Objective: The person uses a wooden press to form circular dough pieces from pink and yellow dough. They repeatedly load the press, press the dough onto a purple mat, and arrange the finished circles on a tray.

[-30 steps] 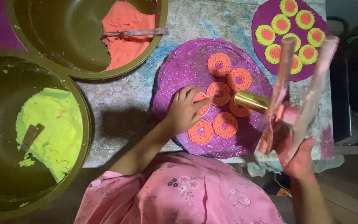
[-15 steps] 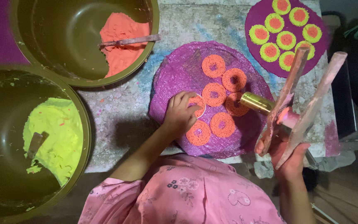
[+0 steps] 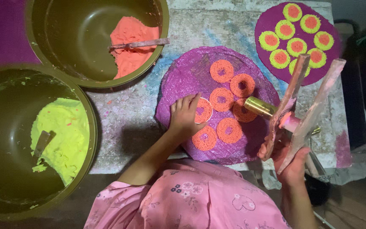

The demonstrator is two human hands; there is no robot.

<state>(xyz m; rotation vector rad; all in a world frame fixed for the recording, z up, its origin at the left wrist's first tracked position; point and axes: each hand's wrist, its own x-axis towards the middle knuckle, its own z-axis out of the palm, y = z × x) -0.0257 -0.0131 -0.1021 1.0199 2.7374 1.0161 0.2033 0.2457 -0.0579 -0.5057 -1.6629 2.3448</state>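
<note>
My left hand (image 3: 186, 117) lies flat on a round purple mat (image 3: 183, 78), fingertips touching one of several orange dough rings (image 3: 221, 71) laid out on it. My right hand (image 3: 291, 163) grips the two wooden handles of a dough press (image 3: 303, 104) held above the mat's right edge. The press's brass cylinder (image 3: 260, 107) points toward the rings.
A second purple mat (image 3: 267, 21) at top right carries several yellow-and-orange rings (image 3: 286, 57). A large olive bowl (image 3: 64, 76) at the top holds orange dough and a spatula. Another olive bowl (image 3: 90, 127) at left holds lime-green dough. All sit on a stained table (image 3: 123, 110).
My left hand has shifted slightly on the mat, staying at the same ring. The press in my right hand has barely moved; the camera view drifted a little.
</note>
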